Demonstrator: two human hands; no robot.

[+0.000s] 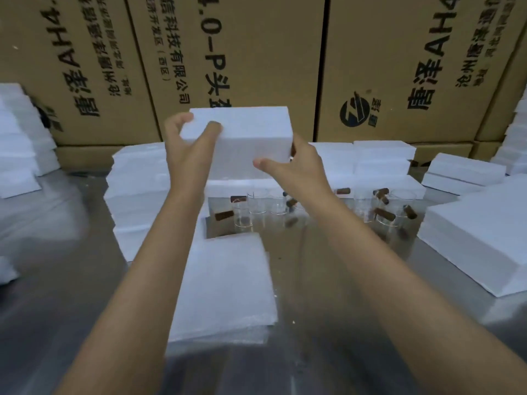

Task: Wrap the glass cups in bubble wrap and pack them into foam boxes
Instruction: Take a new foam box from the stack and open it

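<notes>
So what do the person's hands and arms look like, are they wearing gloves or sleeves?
No gloves and no sleeves show. Both forearms are bare from the bottom edge of the picture up to the wrists, and the left hand and right hand are bare too. No watch, bracelet or ring can be seen on the parts in view. The fingernails look short and unpainted, though the picture is slightly blurred.

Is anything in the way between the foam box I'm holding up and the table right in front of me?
Yes. The stack of bubble wrap sheets lies directly below the foam box held by the left hand and right hand.
</notes>
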